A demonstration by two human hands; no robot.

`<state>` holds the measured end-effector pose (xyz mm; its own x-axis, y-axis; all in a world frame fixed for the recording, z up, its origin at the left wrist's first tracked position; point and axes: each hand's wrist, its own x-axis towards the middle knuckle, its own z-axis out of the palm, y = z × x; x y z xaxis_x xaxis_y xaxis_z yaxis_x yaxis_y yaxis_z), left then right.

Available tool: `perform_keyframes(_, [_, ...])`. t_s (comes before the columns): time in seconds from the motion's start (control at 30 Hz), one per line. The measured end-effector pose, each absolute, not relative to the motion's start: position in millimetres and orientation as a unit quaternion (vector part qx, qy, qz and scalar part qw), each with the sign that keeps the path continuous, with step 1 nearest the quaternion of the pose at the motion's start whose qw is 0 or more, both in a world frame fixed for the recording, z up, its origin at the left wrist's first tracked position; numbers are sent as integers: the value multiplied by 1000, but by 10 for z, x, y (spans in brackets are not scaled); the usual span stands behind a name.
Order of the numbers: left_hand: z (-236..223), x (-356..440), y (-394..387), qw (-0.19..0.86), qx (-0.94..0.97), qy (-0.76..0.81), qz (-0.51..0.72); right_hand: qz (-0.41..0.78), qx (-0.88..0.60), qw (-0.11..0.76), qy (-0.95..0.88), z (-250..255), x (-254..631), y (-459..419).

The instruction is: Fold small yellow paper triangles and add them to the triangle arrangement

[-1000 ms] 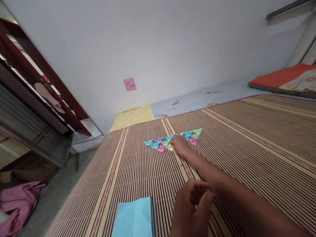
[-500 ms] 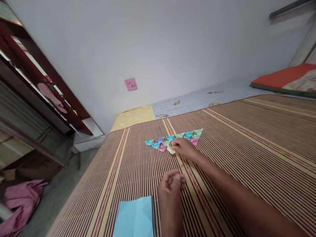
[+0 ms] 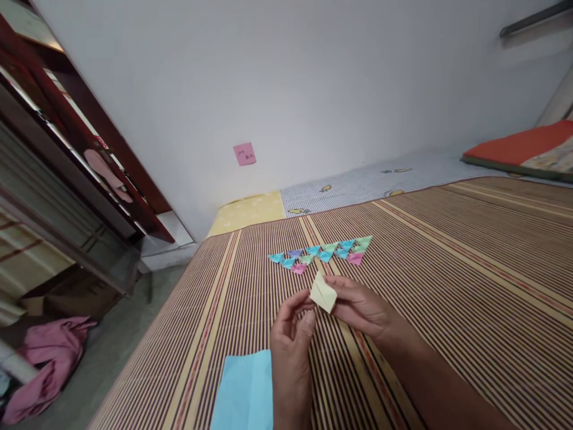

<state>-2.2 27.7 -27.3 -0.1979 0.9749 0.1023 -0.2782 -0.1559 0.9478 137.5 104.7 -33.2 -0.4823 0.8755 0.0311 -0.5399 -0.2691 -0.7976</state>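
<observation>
My right hand pinches a pale yellow folded paper piece above the striped mat. My left hand is raised beside it, fingers curled, thumb and fingertips close to the paper's left edge; I cannot tell whether they touch it. Beyond the hands lies a cluster of small folded paper triangles in blue, green, pink and purple, laid out in rows on the mat. A light blue sheet of paper lies flat on the mat just left of my left wrist.
A white wall with a pink sticky note rises behind the mat. Yellow and grey patterned bedding lies along the wall. An orange cushion sits far right. A dark wooden frame and pink cloth are on the left.
My right hand has lifted the yellow piece from the cluster and drawn it back toward me. My left hand has risen to meet it. The camera view has shifted slightly.
</observation>
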Motion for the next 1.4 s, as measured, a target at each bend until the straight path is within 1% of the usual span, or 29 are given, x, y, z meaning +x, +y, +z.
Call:
perform_keyframes(0.1, [-252,-22,268,493,407,405,654,761,-227,463,-394,-285,1349,975])
perform_keyframes(0.23, [-246,-9,269,541,350,368,670,764,-227,448,-406,-242,1312,886])
perform_keyframes(0.5, [-288,-29,288,581,296,347,674,757,-211,448,-427,-312,1273,857])
perform_keyframes(0.7, [-342,-34,298,532,351,383,669,730,-206,458,-463,-269,1321,854])
perform_keyframes(0.87, [-316,-27,293,526,336,398,672,676,-227,470,-520,-241,1353,872])
perform_keyframes(1.1, [-284,13,278,446,384,426,688,587,-274,501,-574,-149,1367,873])
perform_keyframes(1.27, [-331,40,282,446,368,411,705,588,-267,485,-590,-142,1353,844])
perform_keyframes(1.4, [-334,41,266,473,354,391,706,584,-268,477,-600,-158,1348,845])
